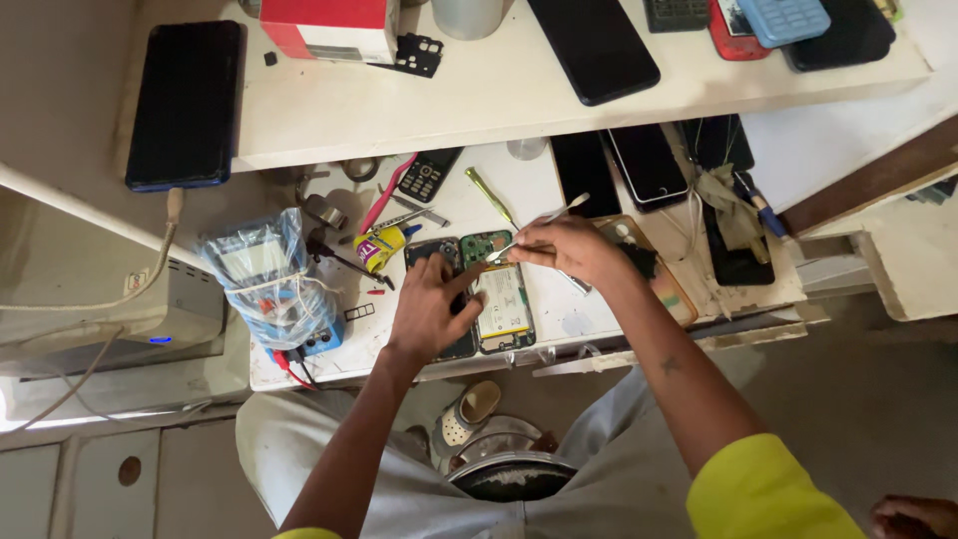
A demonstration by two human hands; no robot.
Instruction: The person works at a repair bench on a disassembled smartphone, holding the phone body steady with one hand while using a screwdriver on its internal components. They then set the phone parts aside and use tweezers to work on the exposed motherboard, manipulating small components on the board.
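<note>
Left hand presses flat, steadying the opened phone; right hand fingers pinch tweezers over its circuit board

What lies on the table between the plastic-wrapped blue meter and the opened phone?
In the head view, between blue meter and opened phone: a yellow glue tube and a pink-handled tool.

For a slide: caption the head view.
Left hand steadies an opened phone on a cluttered white bench while the right hand works tweezers at its green board.
</note>
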